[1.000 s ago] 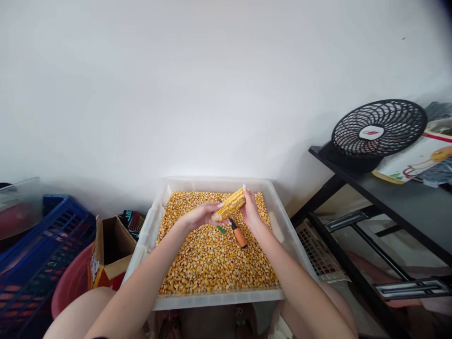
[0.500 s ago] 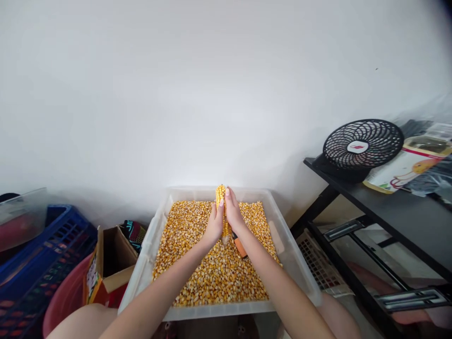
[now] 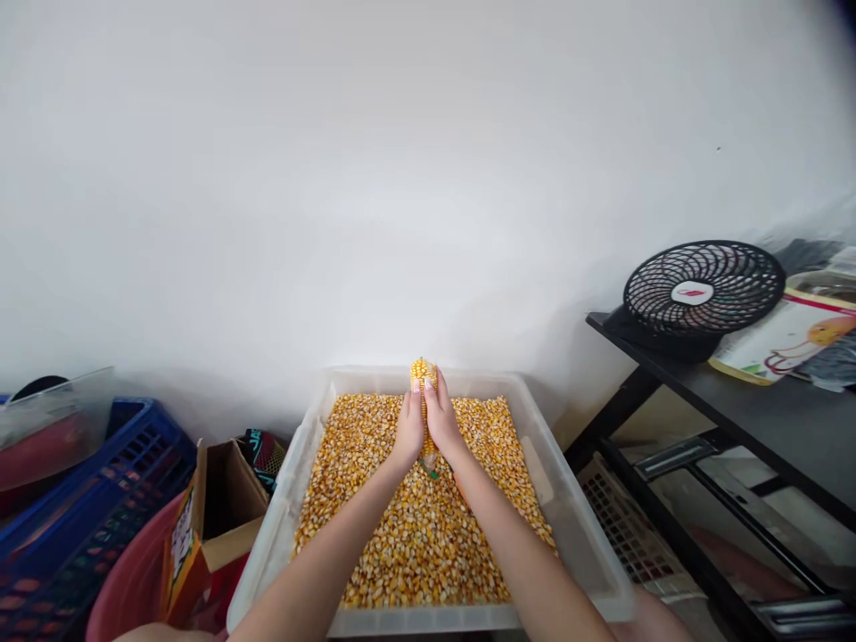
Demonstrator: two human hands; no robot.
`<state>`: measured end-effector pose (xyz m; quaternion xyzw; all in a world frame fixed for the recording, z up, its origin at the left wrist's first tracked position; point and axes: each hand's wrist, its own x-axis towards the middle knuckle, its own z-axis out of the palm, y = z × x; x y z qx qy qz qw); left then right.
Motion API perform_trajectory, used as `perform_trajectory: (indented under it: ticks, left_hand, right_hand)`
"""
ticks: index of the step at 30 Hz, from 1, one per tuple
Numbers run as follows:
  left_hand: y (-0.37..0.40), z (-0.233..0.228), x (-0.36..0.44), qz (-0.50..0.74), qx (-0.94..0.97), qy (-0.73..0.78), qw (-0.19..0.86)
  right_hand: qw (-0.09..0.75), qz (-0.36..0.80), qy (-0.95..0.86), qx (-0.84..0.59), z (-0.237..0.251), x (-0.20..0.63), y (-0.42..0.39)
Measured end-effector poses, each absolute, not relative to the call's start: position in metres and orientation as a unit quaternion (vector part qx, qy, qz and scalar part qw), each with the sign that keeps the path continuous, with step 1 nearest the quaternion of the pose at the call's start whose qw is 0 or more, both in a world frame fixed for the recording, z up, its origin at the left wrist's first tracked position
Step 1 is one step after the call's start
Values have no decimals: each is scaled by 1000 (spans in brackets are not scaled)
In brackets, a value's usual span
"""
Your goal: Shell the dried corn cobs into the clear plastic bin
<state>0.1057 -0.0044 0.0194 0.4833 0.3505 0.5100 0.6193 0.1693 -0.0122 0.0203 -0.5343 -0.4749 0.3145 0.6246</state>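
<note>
Both hands wrapped around one corn cob (image 3: 423, 379), held upright over the far middle of a clear plastic tub (image 3: 588, 553). Left hand (image 3: 408, 432) closed on the cob's left flank, right hand (image 3: 441, 421) closed on its right flank, fingers pointing up along the rows. Only the cob's top end shows above the fingertips; its lower end pokes out just below the palms.

Tub filled with loose corn kernels (image 3: 407, 535), a level bed nearly to the walls. A small green object and an orange one lie on the kernels just under the hands, mostly hidden.

Handling judgement: cob looks dry, stiff and light; the kernel rows give a bumpy, grippy surface, though kernels likely come away under thumb pressure. Best held around the middle with both palms, as here, leaving the ends free. Loose kernels will roll and scatter if disturbed.

Around: cardboard box (image 3: 214, 499) and blue crate (image 3: 86, 508) to the left of the tub; black fan (image 3: 702, 290) on a dark shelf (image 3: 769, 419) to the right. White wall behind.
</note>
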Motion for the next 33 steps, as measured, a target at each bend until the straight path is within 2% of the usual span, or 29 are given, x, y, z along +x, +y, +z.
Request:
perform_trajectory:
  ticks: [3,6,15,29,33]
  left_hand:
    - [-7,11,104,534,520,358,562]
    - [-9,10,103,530,529,369,551]
    - [2,4,101,535,508,366,567]
    - [3,-3,101,525,545,382,532]
    - [9,-4,100,535,527,346,563]
  right_hand:
    - [611,309,-471,-556,12,167,-12]
    - [612,310,-462,-562,8,167,-11]
    - [624,384,-456,-506,4,167,-15]
    - [648,311,-456,-525,-7,160,-15]
    - [633,355,-471,-502,-5,162,-15]
